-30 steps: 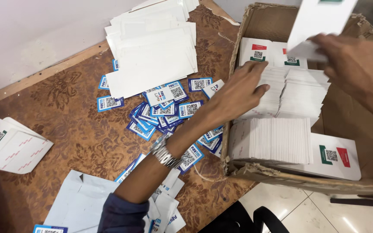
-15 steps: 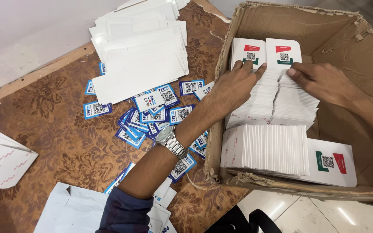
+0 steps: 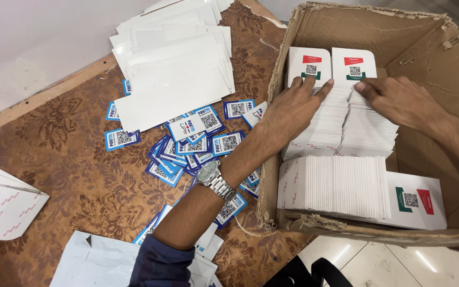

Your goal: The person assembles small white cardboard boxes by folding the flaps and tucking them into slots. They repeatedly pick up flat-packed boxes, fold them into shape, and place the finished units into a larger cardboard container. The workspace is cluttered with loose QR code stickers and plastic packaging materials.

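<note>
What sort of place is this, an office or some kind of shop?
Probably a packing or sorting desk in a small office or stockroom. Both hands, left hand and right hand, finger rows of white cards in a worn cardboard box, beside loose blue-edged stickers and white envelopes on a patterned table.

The cardboard box (image 3: pixel 314 32) is rough brown corrugated board, its rims frayed and torn. The cards (image 3: pixel 341 122) stacked inside look like matt white paper stock. The stickers (image 3: pixel 189 146) near the table's middle have a slightly glossy printed face. The table (image 3: pixel 75 175) carries a smooth, brown patterned laminate. The envelopes (image 3: pixel 176 69) toward its far edge are plain matt white paper. The watch (image 3: pixel 214 179) band is shiny metal.
</note>
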